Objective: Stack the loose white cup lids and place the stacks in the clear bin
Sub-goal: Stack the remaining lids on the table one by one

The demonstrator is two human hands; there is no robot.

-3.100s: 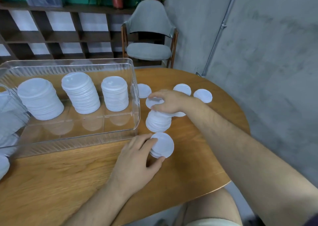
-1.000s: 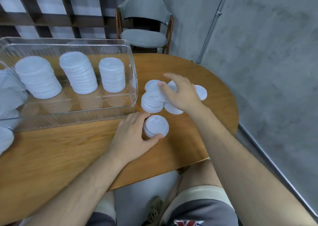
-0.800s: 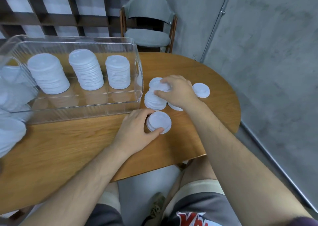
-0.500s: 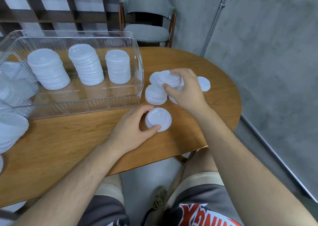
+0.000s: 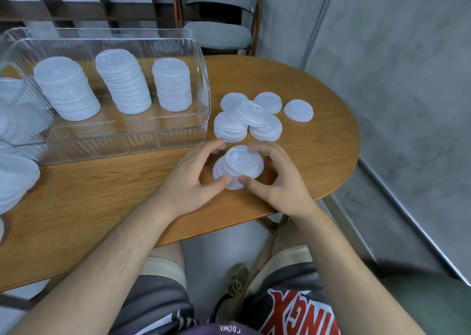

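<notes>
A short stack of white lids (image 5: 239,167) sits on the wooden table near its front edge. My left hand (image 5: 193,179) cups it from the left and my right hand (image 5: 276,179) from the right, fingers and thumbs curled round its rim. Behind it lie a second short stack (image 5: 229,128) with a lid (image 5: 251,113) leaning on it, and several loose lids (image 5: 298,110). The clear bin (image 5: 107,141) at the left holds three tall stacks (image 5: 122,85).
More white lids (image 5: 15,179) pile up at the table's left edge. The table (image 5: 318,156) ends in a rounded edge on the right, close to a grey wall. A grey chair (image 5: 219,34) stands behind the table.
My right hand carried lids from the far pile down onto the near stack and now grips that stack together with my left hand. The camera tilted further down.
</notes>
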